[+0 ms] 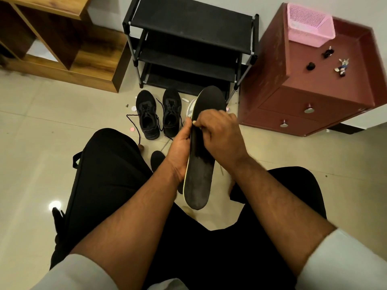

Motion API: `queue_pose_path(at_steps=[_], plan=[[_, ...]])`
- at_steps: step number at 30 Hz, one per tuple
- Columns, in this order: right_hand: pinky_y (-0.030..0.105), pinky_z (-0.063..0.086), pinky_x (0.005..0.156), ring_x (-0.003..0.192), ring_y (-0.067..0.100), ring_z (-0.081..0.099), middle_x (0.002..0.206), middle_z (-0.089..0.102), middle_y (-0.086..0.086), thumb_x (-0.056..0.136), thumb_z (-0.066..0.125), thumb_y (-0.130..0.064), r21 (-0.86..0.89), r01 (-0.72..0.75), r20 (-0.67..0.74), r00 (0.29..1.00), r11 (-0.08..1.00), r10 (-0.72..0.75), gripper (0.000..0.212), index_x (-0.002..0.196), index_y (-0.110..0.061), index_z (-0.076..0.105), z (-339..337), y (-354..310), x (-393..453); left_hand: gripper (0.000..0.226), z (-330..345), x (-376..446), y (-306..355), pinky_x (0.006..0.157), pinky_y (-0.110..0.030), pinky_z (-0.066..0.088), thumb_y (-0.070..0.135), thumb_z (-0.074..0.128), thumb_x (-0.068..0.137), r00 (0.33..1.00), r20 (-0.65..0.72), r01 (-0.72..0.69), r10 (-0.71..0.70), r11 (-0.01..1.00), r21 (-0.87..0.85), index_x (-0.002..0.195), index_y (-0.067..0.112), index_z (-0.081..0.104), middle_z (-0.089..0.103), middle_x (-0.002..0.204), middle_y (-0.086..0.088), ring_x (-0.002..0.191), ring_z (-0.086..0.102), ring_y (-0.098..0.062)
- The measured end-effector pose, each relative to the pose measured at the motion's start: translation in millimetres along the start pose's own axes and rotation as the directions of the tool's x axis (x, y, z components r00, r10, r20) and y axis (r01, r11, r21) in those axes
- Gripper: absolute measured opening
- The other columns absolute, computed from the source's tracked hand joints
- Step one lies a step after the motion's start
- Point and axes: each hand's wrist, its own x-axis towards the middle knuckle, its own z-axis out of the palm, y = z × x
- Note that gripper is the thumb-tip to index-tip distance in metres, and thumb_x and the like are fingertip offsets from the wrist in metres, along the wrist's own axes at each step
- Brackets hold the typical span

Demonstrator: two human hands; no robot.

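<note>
hands of the seated person are clamped on a long black foam insole with a pale rim, held above the lap between the knees, toe end toward the black fabric shoe rack. the left hand grips its left edge; the right hand curls over the middle, pinching that same edge. a pair of black lace-up sneakers sits on the beige tiled floor just before the rack, near a maroon drawer cabinet.
</note>
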Motion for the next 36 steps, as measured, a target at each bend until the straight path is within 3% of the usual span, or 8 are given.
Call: queue_pose_path(at_steps=[3,8,13,17,21,28,36], plan=[[0.037,0.044,0.07,0.079,0.025,0.059,0.088,0.066,0.006,0.087,0.04,-0.015,0.003,0.042,0.018,0.999,0.999,-0.042,0.025,0.084,-0.009,0.064,2,-2,4,0.061,-3,-1,3,0.1,-0.039,0.045,0.062,0.041,0.094,1.0,-0.001,-0.011,0.011,1.0,-0.006,0.097,0.013,0.078,0.071,0.1,-0.013,0.098,0.067,-0.025],[0.042,0.048,0.074,0.081,0.025,0.061,0.092,0.067,0.006,0.087,0.048,-0.011,0.093,0.126,0.069,0.989,0.988,-0.133,0.018,0.086,-0.009,0.067,3,-15,-38,0.072,-6,0,9,0.086,-0.035,0.057,0.064,0.034,0.096,0.999,-0.006,-0.046,0.046,0.999,0.018,0.095,0.007,0.077,0.072,0.1,-0.014,0.091,0.071,-0.023],[0.042,0.049,0.073,0.081,0.026,0.061,0.092,0.068,0.006,0.087,0.049,-0.01,0.071,0.132,0.032,0.99,0.989,-0.135,0.018,0.086,-0.008,0.067,0,-13,-45,0.069,-2,1,4,0.089,-0.034,0.055,0.064,0.038,0.094,1.0,-0.002,-0.011,0.011,0.999,0.043,0.099,0.006,0.076,0.07,0.102,-0.015,0.093,0.069,-0.024],[0.035,0.044,0.07,0.079,0.024,0.06,0.088,0.068,0.007,0.086,0.041,-0.012,0.001,0.091,0.009,0.996,0.996,-0.091,0.026,0.085,-0.008,0.067,-2,-3,-9,0.059,1,-1,-1,0.098,-0.039,0.046,0.061,0.046,0.091,0.999,0.017,0.029,-0.029,1.0,-0.01,0.112,0.011,0.068,0.068,0.102,-0.014,0.099,0.065,-0.026],[0.041,0.049,0.07,0.076,0.027,0.06,0.083,0.067,0.008,0.084,0.038,-0.013,0.001,0.041,0.007,0.999,0.999,-0.041,0.029,0.081,-0.008,0.066,1,3,11,0.061,-1,2,-2,0.101,-0.04,0.043,0.063,0.045,0.091,1.0,0.008,0.017,-0.017,1.0,-0.007,0.125,0.014,0.061,0.065,0.109,-0.014,0.105,0.062,-0.027],[0.043,0.05,0.074,0.078,0.028,0.061,0.088,0.068,0.008,0.083,0.047,-0.006,0.144,0.103,0.052,0.992,0.984,-0.112,0.021,0.084,-0.005,0.068,3,-18,-44,0.076,-8,6,5,0.079,-0.032,0.058,0.066,0.033,0.094,0.999,-0.005,-0.032,0.032,1.0,-0.001,0.091,0.005,0.078,0.071,0.096,-0.014,0.087,0.069,-0.022],[0.043,0.05,0.073,0.08,0.025,0.06,0.088,0.068,0.007,0.085,0.045,-0.008,0.059,0.066,0.029,0.997,0.996,-0.068,0.023,0.086,-0.007,0.068,3,-6,-25,0.066,-2,6,-4,0.09,-0.039,0.051,0.066,0.04,0.092,1.0,-0.016,-0.023,0.024,1.0,0.015,0.106,0.009,0.071,0.07,0.098,-0.014,0.095,0.068,-0.024]])
